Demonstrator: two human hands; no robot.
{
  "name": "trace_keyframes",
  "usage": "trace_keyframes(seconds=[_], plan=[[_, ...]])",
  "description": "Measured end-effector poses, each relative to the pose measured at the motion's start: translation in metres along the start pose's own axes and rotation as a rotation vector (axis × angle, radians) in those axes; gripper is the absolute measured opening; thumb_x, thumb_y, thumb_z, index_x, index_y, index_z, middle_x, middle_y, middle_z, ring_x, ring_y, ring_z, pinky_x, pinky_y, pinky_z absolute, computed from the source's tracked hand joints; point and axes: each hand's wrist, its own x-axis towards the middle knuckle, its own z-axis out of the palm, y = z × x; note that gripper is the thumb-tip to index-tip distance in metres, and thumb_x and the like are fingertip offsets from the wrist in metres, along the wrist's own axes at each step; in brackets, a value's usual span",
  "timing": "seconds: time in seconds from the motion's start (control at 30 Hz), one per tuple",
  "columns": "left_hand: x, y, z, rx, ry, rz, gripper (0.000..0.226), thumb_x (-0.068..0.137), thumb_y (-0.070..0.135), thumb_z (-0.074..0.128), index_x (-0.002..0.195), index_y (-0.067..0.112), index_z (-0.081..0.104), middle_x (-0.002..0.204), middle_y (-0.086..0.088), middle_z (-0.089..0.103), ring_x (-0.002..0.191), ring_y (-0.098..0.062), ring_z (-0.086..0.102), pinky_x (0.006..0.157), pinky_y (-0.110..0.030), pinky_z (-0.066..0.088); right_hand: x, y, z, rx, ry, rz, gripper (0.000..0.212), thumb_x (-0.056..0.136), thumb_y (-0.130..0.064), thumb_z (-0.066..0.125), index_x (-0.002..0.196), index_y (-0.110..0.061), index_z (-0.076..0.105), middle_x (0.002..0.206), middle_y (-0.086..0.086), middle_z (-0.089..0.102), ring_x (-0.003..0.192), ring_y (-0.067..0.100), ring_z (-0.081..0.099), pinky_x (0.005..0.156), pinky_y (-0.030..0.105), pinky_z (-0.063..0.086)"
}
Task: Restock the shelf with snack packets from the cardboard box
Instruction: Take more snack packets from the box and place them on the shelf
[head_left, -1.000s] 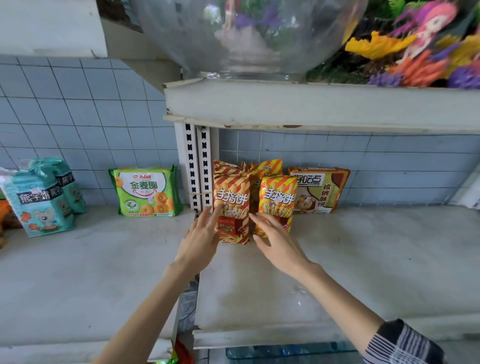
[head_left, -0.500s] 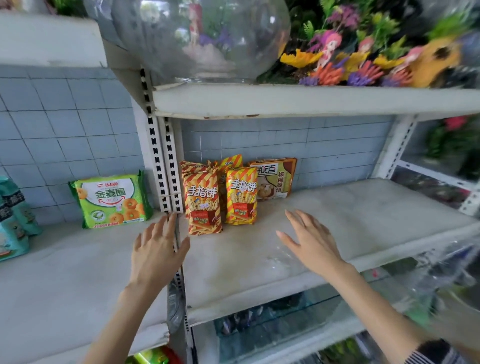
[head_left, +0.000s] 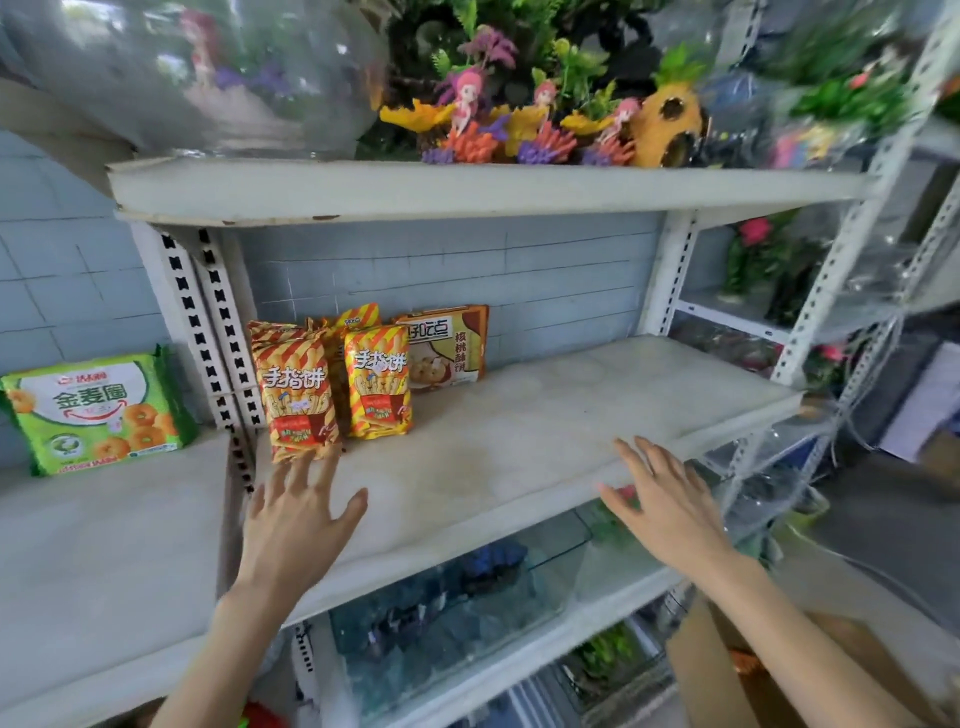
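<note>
Head view, close, tilted, facing shelf (head_left: 519, 447)

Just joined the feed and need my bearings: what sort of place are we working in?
Most likely a small shop. Snack packets stand facing out on slotted metal shelving, aquarium-style ornaments line the shelf above, and a cardboard box sits at lower right.

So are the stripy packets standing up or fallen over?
Standing up: the stripy packets rest on their bottom edges on the shelf, print upright.
</note>
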Motion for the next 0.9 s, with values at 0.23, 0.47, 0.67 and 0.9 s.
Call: trace_keyframes(seconds=[0.23,0.47,0.67,0.9], plan=[[-0.021,0.092,0.016,-0.04,-0.048,0.05,0.068,0.094,0.055,0.036,0.151,0.024,0.018,0.155,-0.004,0.027,0.14,-0.026,0.025,0.112,-0.042,0.024,-0.035,0.092,0.001,0.032,-0.034,0.064,0.071,0.093,-0.064,0.02,0.152,-0.027,0.008,0.159,0.001,0.012,0.145,0.021,0.015,0.115,0.045,0.019],[-0.049,0.184,0.052,-0.079,-0.116,0.142,0.068,0.094,0.054,0.036,0.151,0.022,0.018,0.154,-0.004,0.028,0.14,-0.026,0.025,0.112,-0.04,0.026,-0.076,0.181,0.022,0.081,-0.098,0.172,0.069,0.094,-0.062,0.024,0.151,-0.025,0.012,0.159,0.0,0.013,0.146,0.02,0.014,0.115,0.042,0.023],[-0.049,0.252,0.086,-0.087,-0.191,0.281,0.067,0.095,0.054,0.035,0.151,0.022,0.017,0.153,-0.002,0.028,0.139,-0.024,0.027,0.111,-0.038,0.025,-0.101,0.239,0.043,0.092,-0.125,0.352,0.064,0.095,-0.059,0.03,0.148,-0.025,0.021,0.151,0.005,0.031,0.137,0.027,0.032,0.108,0.043,0.031],[-0.019,0.327,0.151,-0.116,-0.368,0.492,0.065,0.095,0.05,0.038,0.15,0.024,0.017,0.153,0.0,0.027,0.139,-0.022,0.026,0.111,-0.04,0.025,-0.105,0.284,0.087,0.171,-0.211,0.55,0.064,0.096,-0.058,0.029,0.15,-0.026,0.018,0.156,0.002,0.024,0.139,0.029,0.028,0.111,0.047,0.025]])
